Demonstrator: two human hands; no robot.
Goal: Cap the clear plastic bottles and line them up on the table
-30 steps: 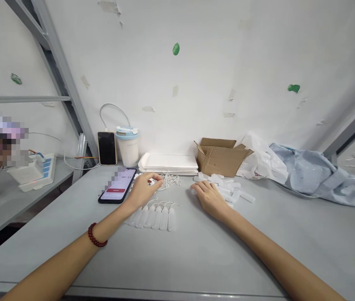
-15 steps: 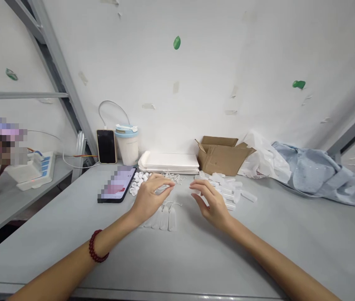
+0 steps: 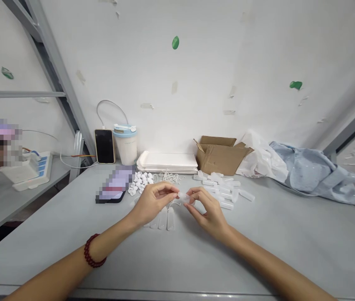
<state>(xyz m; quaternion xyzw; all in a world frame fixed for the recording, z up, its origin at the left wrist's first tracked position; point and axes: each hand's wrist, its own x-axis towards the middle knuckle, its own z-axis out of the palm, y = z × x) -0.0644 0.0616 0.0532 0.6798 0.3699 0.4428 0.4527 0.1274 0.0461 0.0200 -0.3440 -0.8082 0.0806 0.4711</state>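
Between my two hands is a small translucent plastic tube [image 3: 182, 196], held just above the table. My left hand [image 3: 152, 202], with a dark red bead bracelet on its wrist, pinches the left end. On the other end, the thumb and fingers of my right hand [image 3: 208, 211] are closed. Below them several clear tubes with white strings [image 3: 170, 219] lie in a row, partly behind my left hand. Beyond my left hand are a heap of small white caps [image 3: 140, 182] and a pile of white strings [image 3: 170, 178]. Loose translucent tubes [image 3: 226, 194] lie past my right hand.
A phone [image 3: 116, 184] lies at the left; another phone [image 3: 105, 146] leans by a blue-lidded cup [image 3: 127, 146]. Along the wall are a white stack [image 3: 167, 161], cardboard box [image 3: 224, 159], plastic bag [image 3: 261, 156] and blue cloth [image 3: 315, 173]. At far left is another person's blurred hand.
My hands, which were apart with curved fingers, have come closer together and slightly lower. A translucent tube now shows between their fingertips.
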